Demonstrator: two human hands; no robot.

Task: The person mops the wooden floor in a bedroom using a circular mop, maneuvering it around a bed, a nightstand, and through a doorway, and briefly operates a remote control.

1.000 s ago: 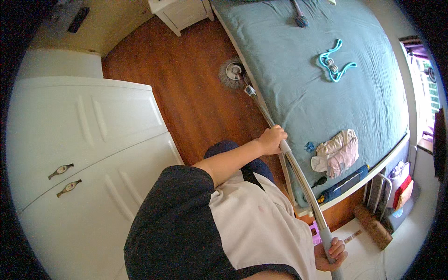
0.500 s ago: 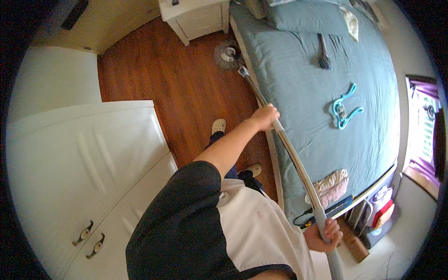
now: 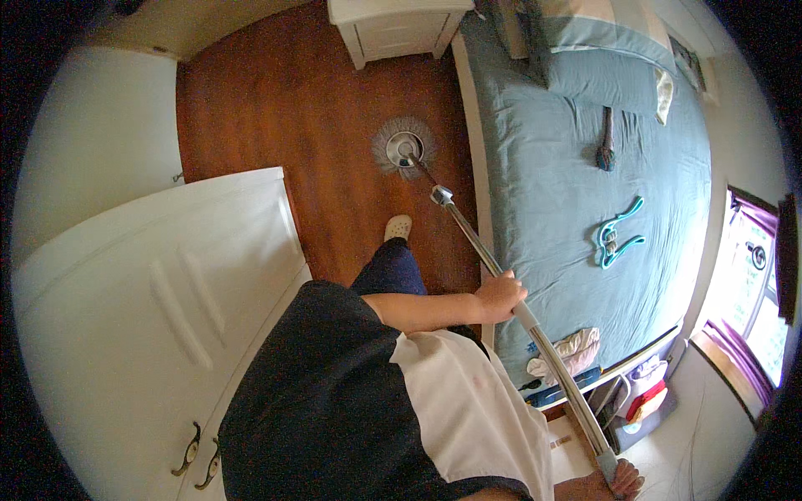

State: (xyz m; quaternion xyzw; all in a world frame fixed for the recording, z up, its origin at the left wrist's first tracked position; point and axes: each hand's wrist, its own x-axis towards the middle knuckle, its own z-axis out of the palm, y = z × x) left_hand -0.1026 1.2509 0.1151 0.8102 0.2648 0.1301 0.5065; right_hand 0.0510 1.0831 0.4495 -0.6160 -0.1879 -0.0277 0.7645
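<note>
A spin mop (image 3: 474, 238) with a long metal pole slants from the lower right up to the floor. Its round, fringed grey head (image 3: 389, 148) lies flat on the wooden floor, left of the bed. Partway along the pole, my left hand (image 3: 501, 296) is closed round the grey grip section. My right hand (image 3: 624, 482) is wrapped about the upper end of the pole, low at the right. Part of that hand is blurred.
The bed (image 3: 543, 179) with blue-green bedding fills the right side; a turquoise strap-like item (image 3: 614, 238) and a dark brush (image 3: 606, 154) lie on it. A white nightstand (image 3: 401, 37) stands ahead, a white cabinet (image 3: 125, 284) at left. My clog (image 3: 398, 227) is on the floor.
The mop head has moved out from beside the bed, left and nearer to me over the floor. Both hands have lowered in view along with the pole, and the view has shifted.
</note>
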